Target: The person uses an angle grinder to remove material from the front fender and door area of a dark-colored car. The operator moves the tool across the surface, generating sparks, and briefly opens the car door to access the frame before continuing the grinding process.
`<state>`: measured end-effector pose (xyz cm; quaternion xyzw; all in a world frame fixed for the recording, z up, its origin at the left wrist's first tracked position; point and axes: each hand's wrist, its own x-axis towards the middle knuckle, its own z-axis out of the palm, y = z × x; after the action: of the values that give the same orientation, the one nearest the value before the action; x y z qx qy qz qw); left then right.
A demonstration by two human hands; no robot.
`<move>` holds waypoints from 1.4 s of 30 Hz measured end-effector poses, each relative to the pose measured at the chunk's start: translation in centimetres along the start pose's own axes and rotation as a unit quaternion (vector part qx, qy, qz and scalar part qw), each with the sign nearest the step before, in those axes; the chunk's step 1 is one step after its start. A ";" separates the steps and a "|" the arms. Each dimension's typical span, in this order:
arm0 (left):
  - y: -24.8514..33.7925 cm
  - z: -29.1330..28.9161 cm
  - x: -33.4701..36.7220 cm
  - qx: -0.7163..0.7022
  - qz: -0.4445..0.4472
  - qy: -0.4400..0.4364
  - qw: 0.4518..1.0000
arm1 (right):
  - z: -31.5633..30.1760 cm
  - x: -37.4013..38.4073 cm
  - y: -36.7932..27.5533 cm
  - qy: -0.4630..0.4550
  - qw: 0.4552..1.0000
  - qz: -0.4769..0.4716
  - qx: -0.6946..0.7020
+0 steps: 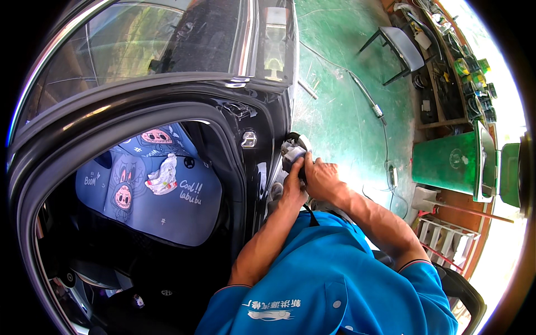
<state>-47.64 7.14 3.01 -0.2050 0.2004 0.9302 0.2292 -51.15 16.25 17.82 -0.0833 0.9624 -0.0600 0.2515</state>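
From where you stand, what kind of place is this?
Probably a car repair workshop. Both hands hold a small power tool against a black car's open door frame. A painted green floor carries cables, and a cluttered workbench stands nearby.

A blue cartoon-print seat cover (162, 195), a green bin (452, 164) — a grey chair (403, 47) beyond.

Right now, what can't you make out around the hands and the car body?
Head view only:
- Tool: both hands, left hand and right hand, cover most of it; kind unclear.
- Contact spot on car body edge: hidden behind tool.
- Shelf items: too small, overexposed.
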 end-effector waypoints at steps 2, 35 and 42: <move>0.4 0.6 -0.2 0.000 -0.011 0.012 1.000 | -0.2 0.0 0.0 -0.005 1.000 0.001 0.002; 1.8 2.0 -1.7 0.028 -0.016 0.041 0.999 | -2.3 -0.1 -0.7 -0.057 0.998 -0.025 0.034; 3.1 3.6 -1.1 -0.067 -0.077 0.117 0.988 | -3.1 0.3 -0.9 -0.068 0.997 -0.017 0.039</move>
<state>-49.37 5.94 7.41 -0.3417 0.1469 0.8908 0.2610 -52.82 15.58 20.51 -0.0933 0.9386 -0.0955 0.3180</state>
